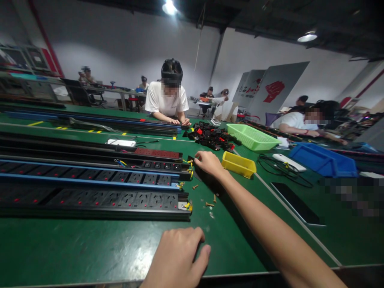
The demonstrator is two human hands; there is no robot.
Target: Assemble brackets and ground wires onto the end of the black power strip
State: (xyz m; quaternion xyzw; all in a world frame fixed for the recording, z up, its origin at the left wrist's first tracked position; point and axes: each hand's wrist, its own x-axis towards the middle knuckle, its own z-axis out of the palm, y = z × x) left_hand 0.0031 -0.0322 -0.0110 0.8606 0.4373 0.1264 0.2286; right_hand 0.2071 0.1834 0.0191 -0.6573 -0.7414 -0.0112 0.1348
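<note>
My right hand (210, 163) reaches to the ends of the power strips, its fingers pinched on a small black piece (191, 159), mostly hidden by the fingers. Beside it, yellow-green wires (191, 173) stick out of a strip end. Several long power strips (114, 199) lie side by side to the left, with black sockets and red dots, one edged in blue. Near the front edge rests my left hand (180, 256), holding nothing, its thumb apart from loosely bent fingers. A few brass-coloured screws (210, 204) lie between the hands.
Beyond my right hand are a pile of black and red parts (211, 136), a yellow bin (239, 165) and a green basket (253, 137). A blue bin (324, 159), coiled cable (282, 172) and phone (297, 203) lie right. A co-worker (167, 98) leans over the far side.
</note>
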